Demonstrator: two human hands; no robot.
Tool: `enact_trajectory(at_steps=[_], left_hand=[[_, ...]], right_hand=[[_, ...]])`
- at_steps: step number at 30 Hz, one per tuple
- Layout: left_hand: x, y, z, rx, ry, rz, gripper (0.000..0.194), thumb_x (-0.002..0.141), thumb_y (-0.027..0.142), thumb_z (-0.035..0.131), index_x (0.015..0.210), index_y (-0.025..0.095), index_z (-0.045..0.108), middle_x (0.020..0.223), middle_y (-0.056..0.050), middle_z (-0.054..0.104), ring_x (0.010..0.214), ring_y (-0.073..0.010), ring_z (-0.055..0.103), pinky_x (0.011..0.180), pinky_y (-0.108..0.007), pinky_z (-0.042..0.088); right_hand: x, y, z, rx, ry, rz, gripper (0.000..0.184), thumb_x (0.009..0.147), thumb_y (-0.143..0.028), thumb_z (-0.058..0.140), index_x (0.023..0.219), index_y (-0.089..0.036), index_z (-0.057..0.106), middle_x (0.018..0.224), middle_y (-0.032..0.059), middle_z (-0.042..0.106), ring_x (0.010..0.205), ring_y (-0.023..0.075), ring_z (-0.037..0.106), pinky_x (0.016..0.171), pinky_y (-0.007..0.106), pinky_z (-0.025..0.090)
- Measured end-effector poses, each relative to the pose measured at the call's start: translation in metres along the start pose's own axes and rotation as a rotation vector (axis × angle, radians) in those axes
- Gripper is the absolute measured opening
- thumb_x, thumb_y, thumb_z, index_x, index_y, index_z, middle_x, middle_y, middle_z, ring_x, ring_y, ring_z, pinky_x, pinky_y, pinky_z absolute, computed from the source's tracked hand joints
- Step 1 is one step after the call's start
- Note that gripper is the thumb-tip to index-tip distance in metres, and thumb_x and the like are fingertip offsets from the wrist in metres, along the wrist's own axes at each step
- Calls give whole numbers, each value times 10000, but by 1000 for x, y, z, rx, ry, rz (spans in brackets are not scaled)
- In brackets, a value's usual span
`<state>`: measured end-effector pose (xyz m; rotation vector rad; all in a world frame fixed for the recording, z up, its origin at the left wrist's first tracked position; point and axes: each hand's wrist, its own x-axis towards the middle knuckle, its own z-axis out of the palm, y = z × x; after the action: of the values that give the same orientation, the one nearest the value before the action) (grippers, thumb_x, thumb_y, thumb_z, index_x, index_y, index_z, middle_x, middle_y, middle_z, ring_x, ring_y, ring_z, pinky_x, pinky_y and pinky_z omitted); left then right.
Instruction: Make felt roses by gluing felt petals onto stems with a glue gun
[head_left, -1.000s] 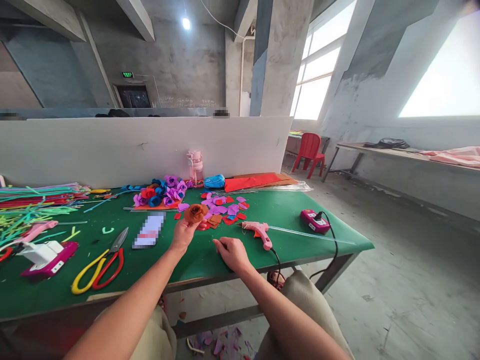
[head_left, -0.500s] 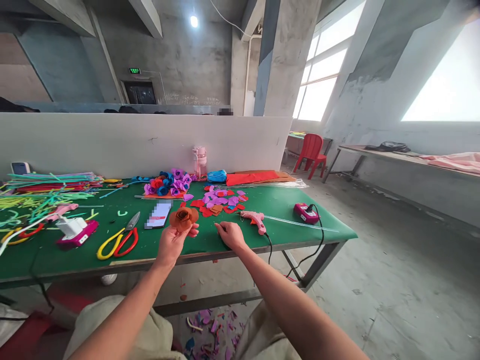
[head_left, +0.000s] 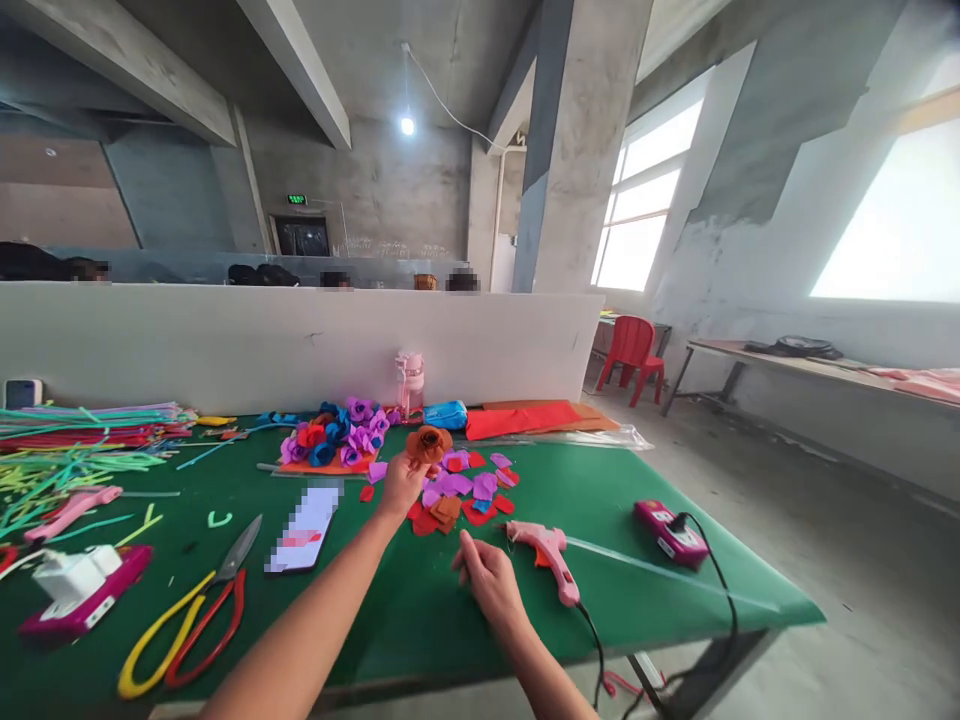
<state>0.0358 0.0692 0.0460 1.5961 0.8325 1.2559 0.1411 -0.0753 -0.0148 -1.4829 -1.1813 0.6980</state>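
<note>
A brown paper rose (head_left: 429,444) is held up in the fingers of my left hand (head_left: 405,484), above the far part of the green table. My right hand (head_left: 487,578) is just over the table with its fingers curled in, and I see nothing in it. Right beside it lies a pink hot glue gun (head_left: 551,552) with a clear glue stick in its back. Between and beyond my hands, purple, red and brown paper petals (head_left: 452,484) are scattered. Farther back on the left is a pile of purple, red and blue paper flowers (head_left: 337,434).
Yellow-and-red handled scissors (head_left: 201,605) and a phone (head_left: 304,527) lie at left. Power strips (head_left: 670,533) sit at both sides, with a cable over the right edge. Coloured stems (head_left: 90,428) heap far left. A pink bottle (head_left: 410,385) stands by the white partition (head_left: 300,340).
My left hand has carried the brown rose forward and to the right, toward the petals. My right hand stays near the glue gun. The camera view has tilted up and come closer to the table.
</note>
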Motion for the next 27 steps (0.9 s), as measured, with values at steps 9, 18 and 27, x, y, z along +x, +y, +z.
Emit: enact_trajectory(at_steps=[9, 18, 27], left_hand=[[8, -62, -23, 215, 171, 27, 187, 705, 368, 578, 664, 186, 572, 594, -23, 622, 621, -182, 596, 580, -268, 450], [-6, -57, -12, 347, 99, 45, 155, 736, 321, 531, 698, 184, 593, 646, -31, 646, 622, -175, 571, 597, -254, 414], [-4, -58, -10, 421, 91, 25, 289, 741, 450, 549, 660, 177, 600, 569, -9, 606, 546, -152, 527, 545, -241, 378]], right_hand=[[117, -31, 39, 364, 298, -2, 661, 790, -720, 274, 677, -161, 607, 522, 14, 516, 467, 127, 430, 448, 247, 331], [104, -1, 47, 220, 172, -70, 527, 853, -626, 243, 708, -199, 517, 568, 0, 483, 516, 128, 426, 480, 237, 330], [112, 7, 49, 63, 155, -194, 253, 884, -352, 285, 764, -207, 453, 598, -35, 425, 553, 124, 414, 547, 236, 332]])
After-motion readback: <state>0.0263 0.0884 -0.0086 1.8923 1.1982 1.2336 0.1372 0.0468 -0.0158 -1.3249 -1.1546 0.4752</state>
